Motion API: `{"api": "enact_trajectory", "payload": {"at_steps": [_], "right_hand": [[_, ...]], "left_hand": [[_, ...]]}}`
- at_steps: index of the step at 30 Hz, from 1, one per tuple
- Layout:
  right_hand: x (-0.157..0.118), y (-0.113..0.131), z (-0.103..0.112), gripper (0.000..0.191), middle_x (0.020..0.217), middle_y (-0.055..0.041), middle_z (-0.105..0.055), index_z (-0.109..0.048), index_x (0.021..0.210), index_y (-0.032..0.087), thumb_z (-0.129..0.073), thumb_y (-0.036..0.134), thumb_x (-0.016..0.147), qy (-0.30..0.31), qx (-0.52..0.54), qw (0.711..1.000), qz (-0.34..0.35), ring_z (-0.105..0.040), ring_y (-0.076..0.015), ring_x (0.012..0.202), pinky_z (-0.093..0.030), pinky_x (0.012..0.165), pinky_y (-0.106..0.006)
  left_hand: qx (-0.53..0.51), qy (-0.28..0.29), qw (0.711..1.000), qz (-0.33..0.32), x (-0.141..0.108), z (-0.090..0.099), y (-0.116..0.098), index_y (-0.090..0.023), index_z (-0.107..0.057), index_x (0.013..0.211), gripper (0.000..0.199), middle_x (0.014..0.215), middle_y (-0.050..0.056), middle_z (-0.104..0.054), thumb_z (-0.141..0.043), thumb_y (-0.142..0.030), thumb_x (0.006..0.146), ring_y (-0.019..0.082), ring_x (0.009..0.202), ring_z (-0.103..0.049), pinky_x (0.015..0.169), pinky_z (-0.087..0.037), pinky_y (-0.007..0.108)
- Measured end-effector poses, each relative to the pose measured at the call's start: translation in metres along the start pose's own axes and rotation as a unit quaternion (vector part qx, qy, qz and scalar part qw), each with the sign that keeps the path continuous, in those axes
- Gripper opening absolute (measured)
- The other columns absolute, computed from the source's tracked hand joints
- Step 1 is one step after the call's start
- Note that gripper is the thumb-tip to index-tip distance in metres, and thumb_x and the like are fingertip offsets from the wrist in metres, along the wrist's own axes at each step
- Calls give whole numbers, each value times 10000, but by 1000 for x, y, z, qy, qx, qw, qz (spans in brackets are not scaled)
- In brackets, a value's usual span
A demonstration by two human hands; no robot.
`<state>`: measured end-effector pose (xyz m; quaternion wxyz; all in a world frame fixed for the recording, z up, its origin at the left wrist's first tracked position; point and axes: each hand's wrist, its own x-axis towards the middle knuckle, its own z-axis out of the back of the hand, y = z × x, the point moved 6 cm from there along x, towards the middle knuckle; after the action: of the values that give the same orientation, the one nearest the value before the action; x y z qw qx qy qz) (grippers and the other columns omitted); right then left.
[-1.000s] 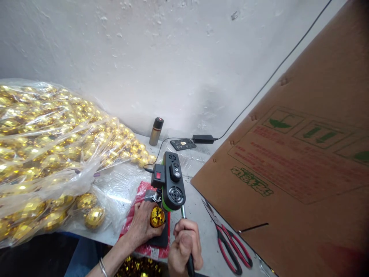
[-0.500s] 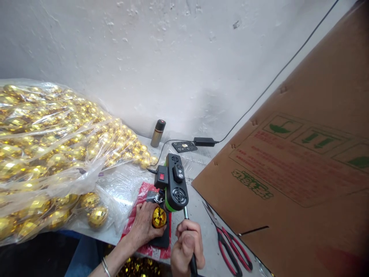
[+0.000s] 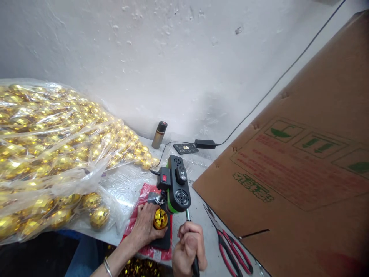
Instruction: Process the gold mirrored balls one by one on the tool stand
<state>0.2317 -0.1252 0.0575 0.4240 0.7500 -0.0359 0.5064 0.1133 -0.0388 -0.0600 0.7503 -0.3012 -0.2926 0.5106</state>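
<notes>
My left hand [image 3: 147, 225] is wrapped around a shiny gold faceted ball [image 3: 160, 218], on the dark base plate [image 3: 163, 242] of a small machine. That plate lies over a red plastic packet [image 3: 132, 221]. The black and green machine head [image 3: 179, 184], with a red switch on its side box, stands just above and right of the ball. My right hand [image 3: 189, 248] is closed around the dark grip of a metal lever [image 3: 188, 215] in front of the head. The ball's underside is hidden.
Clear bags of gold balls [image 3: 52, 146] fill the left. A spray can [image 3: 159, 134], a dark phone-like item [image 3: 186, 148] and a power adapter [image 3: 205, 144] sit near the wall. Red-handled scissors [image 3: 232, 250] lie beside a large cardboard box [image 3: 288, 181] at right.
The whole view has shifted slightly, putting the machine and both hands a little farther right in the picture. Both hands keep their holds.
</notes>
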Motion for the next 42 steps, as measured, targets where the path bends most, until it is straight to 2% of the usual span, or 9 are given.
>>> {"api": "enact_trajectory", "payload": {"at_steps": [18, 25, 27, 31, 34, 38, 39, 40, 42], "right_hand": [[-7, -9, 0, 453, 718, 41, -496, -465, 698, 229, -463, 271, 1149, 1, -3, 1000, 13, -486, -121, 592, -384, 538, -264], [-25, -19, 4, 443, 757, 37, -558, -489, 725, 226, -454, 278, 1163, 18, -42, 997, 56, -531, -134, 635, -454, 697, -322], [-27, -24, 6, 433, 769, 31, -580, -508, 734, 227, -449, 268, 1161, 31, -52, 995, 75, -550, -144, 651, -475, 735, -347], [-27, -30, 8, 380, 787, 22, -635, -598, 767, 231, -515, 283, 1134, 84, -59, 987, 120, -588, -154, 656, -503, 684, -338], [-24, -26, 9, 370, 784, 20, -632, -615, 783, 235, -510, 276, 1135, 99, -62, 985, 125, -602, -152, 660, -512, 665, -318], [2, -3, 8, 380, 793, 11, -588, -560, 775, 224, -462, 224, 1142, 92, -63, 991, 78, -534, -123, 612, -426, 550, -262], [14, 5, 7, 364, 776, 19, -570, -565, 792, 220, -458, 193, 1139, 91, -63, 992, 53, -489, -110, 574, -390, 517, -254], [26, 9, 5, 353, 738, 30, -551, -591, 810, 215, -474, 206, 1144, 101, -61, 993, -6, -459, -105, 545, -367, 503, -255], [47, 20, 1, 395, 667, 42, -510, -596, 759, 216, -548, 296, 1143, 110, -63, 989, -72, -462, -111, 542, -365, 519, -266]], "left_hand": [[-12, -13, 1000, -9, 2, -3, 2, -228, -734, 1195, 507, 1173, 108, -807, -846, -285, 703, 404, 1146, -715, 1044, -488, 547], [-7, -11, 1000, -4, 1, -4, 1, -222, -743, 1193, 499, 1185, 121, -799, -848, -295, 711, 416, 1159, -716, 1059, -493, 564], [-4, -19, 1000, -7, 1, -5, 2, -232, -748, 1186, 492, 1179, 115, -801, -853, -304, 710, 414, 1153, -719, 1055, -496, 555], [-8, -28, 999, -19, 1, -7, 4, -238, -756, 1178, 474, 1157, 110, -805, -852, -342, 726, 398, 1116, -724, 1029, -503, 529], [-7, -27, 999, -20, 1, -7, 4, -246, -753, 1201, 497, 1160, 107, -807, -868, -362, 731, 396, 1115, -727, 1030, -506, 531], [8, -16, 1000, -4, 3, -4, 0, -223, -755, 1205, 505, 1172, 116, -803, -876, -310, 723, 410, 1154, -724, 1066, -509, 564], [10, -11, 1000, -3, 4, -3, -1, -213, -757, 1211, 507, 1178, 121, -801, -877, -304, 726, 414, 1162, -723, 1073, -512, 574], [12, -6, 1000, -3, 4, -2, -2, -207, -758, 1222, 514, 1188, 125, -800, -878, -301, 731, 417, 1168, -722, 1078, -516, 584], [18, 2, 1000, -11, 1, -1, -2, -206, -755, 1269, 549, 1219, 133, -799, -884, -290, 742, 421, 1182, -723, 1083, -529, 596]]}}
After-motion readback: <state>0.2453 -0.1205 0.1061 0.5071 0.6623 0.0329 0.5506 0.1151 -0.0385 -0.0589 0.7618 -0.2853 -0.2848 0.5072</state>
